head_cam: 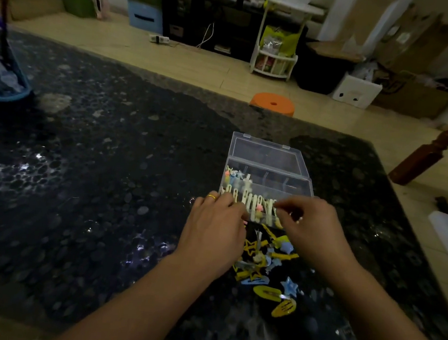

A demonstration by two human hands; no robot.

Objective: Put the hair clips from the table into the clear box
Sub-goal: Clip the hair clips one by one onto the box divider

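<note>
Head view, near edge first: loose hair clips, yellow and blue, lie heaped on the dark table between both wrists. Left hand, fingers curled at the clear box's near edge; what it grips, cannot tell. Right hand pinches a pale clip there. Clear box, lid open, holds clips in its left compartments. Beyond, an orange stool.

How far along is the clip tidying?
Partly done. The box lies open with white clips already lined up in its near compartments. Both the left hand and right hand are at its near edge, seemingly placing clips. A pile of yellow and blue clips still waits on the table.
</note>
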